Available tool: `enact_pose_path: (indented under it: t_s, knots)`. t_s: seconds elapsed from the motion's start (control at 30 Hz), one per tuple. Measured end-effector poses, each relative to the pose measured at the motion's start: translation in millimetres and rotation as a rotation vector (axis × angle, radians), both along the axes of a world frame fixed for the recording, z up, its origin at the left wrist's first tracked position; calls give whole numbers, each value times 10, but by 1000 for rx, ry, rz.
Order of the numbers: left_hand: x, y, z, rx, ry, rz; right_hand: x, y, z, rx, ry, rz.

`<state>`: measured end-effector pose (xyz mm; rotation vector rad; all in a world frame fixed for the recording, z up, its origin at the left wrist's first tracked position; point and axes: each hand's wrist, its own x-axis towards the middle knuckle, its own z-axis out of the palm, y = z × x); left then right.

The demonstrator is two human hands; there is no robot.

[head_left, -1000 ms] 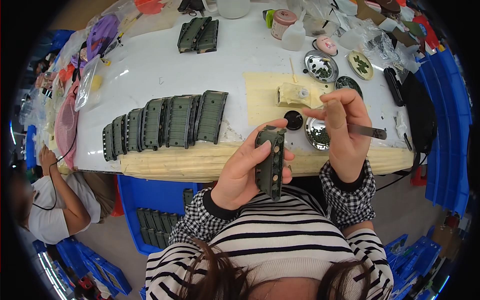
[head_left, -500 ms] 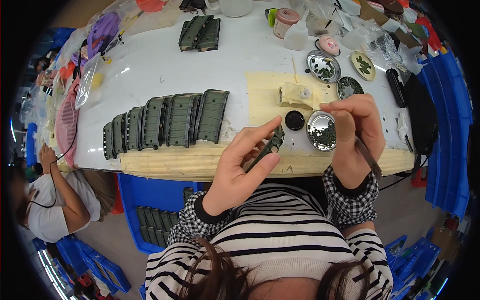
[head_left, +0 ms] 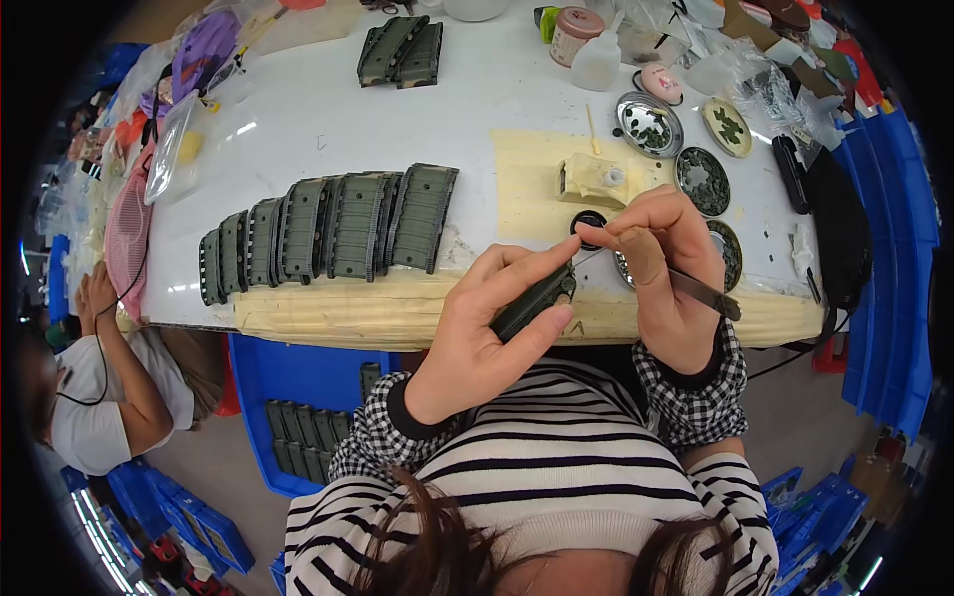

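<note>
My left hand (head_left: 462,343) is wrapped round a dark green, slightly curved plastic casing (head_left: 532,304), tilted, with one narrow end toward my other hand. My right hand (head_left: 676,268) pinches a pair of metal tweezers (head_left: 708,294), whose back end sticks out past the palm. The thin tweezer tips reach toward the casing's end, close to my left fingertips. Whether they grip a small piece is too fine to tell. Just beyond the fingers stands a small round black pot (head_left: 584,221). A dish under my right hand is mostly hidden.
Similar green casings (head_left: 338,226) stand in a row at left, and a few lie farther back (head_left: 402,52). Dishes of small green pieces (head_left: 702,181) sit at right, near a tape-wrapped block (head_left: 586,181). A blue bin (head_left: 260,397) below holds more casings. A person (head_left: 119,387) sits at left.
My right hand has moved left and brought the tweezers to the casing's end. My left hand has turned the casing slightly, and the pot is now partly covered by fingers.
</note>
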<state>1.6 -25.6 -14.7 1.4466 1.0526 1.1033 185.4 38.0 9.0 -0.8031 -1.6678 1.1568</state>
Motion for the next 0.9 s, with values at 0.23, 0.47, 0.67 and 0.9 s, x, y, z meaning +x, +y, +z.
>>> enact_pose_path:
  t_s: [0.23,0.47,0.67,0.9]
  knots:
    - [-35,3,15,-16,28,-13,-8,8,-12,-45,92,-53]
    - [-42,-15,-166,-185,-482,-77,48,353,-55,456,-364,-461]
    - [-76,-10,-286,-213,-579,-176,77,380,-140,443,-518,-418]
    - [-78,-7,-235,-207,-602,-203,127,187,-7,519,-410,-388]
